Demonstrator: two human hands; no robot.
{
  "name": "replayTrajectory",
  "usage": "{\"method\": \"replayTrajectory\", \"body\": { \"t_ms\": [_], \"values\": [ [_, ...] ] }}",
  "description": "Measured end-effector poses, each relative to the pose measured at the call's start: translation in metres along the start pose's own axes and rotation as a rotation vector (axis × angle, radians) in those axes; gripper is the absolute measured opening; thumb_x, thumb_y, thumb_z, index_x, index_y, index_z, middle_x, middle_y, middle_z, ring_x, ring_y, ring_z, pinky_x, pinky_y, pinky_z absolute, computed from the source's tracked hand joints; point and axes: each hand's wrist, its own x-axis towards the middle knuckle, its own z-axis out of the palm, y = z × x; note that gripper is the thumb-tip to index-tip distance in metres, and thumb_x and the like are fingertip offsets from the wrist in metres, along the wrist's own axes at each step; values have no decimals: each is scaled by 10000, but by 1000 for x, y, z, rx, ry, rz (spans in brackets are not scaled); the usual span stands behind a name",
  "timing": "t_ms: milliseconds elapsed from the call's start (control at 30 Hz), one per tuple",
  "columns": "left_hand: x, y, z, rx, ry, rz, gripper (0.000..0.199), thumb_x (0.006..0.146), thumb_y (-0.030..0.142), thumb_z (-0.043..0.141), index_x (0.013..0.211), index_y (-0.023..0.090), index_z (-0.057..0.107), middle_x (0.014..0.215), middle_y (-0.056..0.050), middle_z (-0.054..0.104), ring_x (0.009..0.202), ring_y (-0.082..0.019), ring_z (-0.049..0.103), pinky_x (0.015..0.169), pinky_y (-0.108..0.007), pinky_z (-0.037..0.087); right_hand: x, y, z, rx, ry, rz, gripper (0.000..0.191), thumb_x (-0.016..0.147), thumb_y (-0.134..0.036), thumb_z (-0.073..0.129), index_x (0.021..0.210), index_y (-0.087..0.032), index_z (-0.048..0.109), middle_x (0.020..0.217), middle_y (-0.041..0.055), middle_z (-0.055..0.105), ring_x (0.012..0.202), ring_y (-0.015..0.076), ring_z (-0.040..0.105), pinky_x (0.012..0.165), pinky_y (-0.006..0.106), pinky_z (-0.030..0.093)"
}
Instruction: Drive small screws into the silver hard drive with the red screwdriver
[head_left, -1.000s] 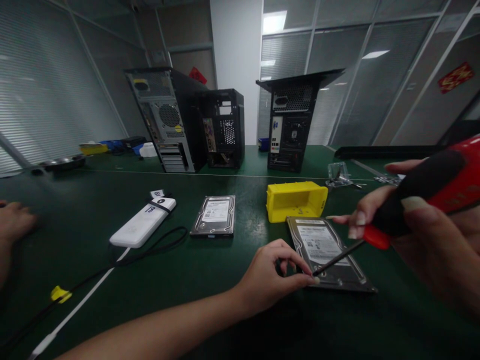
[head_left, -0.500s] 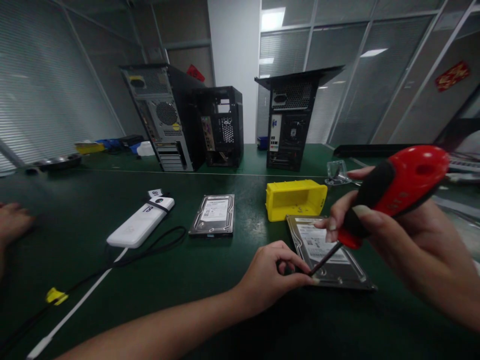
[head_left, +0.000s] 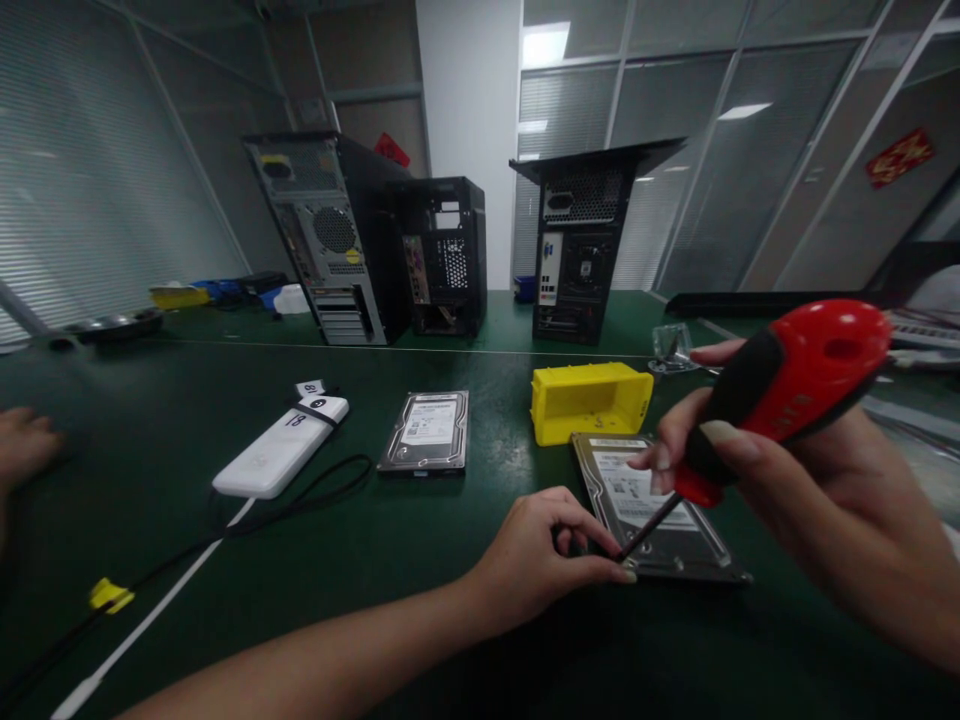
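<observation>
My right hand (head_left: 817,500) grips a red and black screwdriver (head_left: 795,390), its shaft slanting down to the near left corner of a hard drive (head_left: 660,520). The drive lies label up on the table. At that corner my left hand (head_left: 540,550) has thumb and forefinger closed around the screwdriver's tip. Whatever small thing is between those fingertips is hidden. Just behind the drive a yellow plastic bin (head_left: 585,385) rests on its side, with a few small pieces inside. A second hard drive (head_left: 427,432) lies to the left, apart from both hands.
A white power bank (head_left: 281,450) with cables lies at left. Another person's hand (head_left: 26,445) rests at the left edge. Three computer cases (head_left: 360,240) stand at the back. A small clear plastic piece (head_left: 671,348) sits behind my right hand.
My left thumb and fingertips have shifted slightly at the drive's corner. The screwdriver handle has moved a little left and down; its tip stays at the same corner.
</observation>
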Motion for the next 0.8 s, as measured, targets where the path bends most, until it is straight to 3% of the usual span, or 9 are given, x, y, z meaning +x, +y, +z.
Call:
{"method": "replayTrajectory", "body": {
  "t_ms": [300, 800],
  "values": [
    [-1, 3, -2, 41, -17, -4, 273, 645, 365, 763, 840, 179, 720, 782, -4, 530, 653, -94, 431, 554, -207, 334, 1, -1, 2, -46, -33, -9, 275, 861, -302, 506, 1105, -188, 450, 764, 13, 614, 663, 66, 614, 629, 91, 529],
    [-1, 1, -1, 82, -18, 29, 277, 665, 377, 745, 840, 169, 700, 826, -3, 557, 680, -96, 450, 570, -206, 350, 0, -7, 5, 3, -33, -2, 293, 853, -297, 509, 1132, -247, 435, 751, -10, 605, 618, 76, 611, 559, 112, 534]
  ]
}}
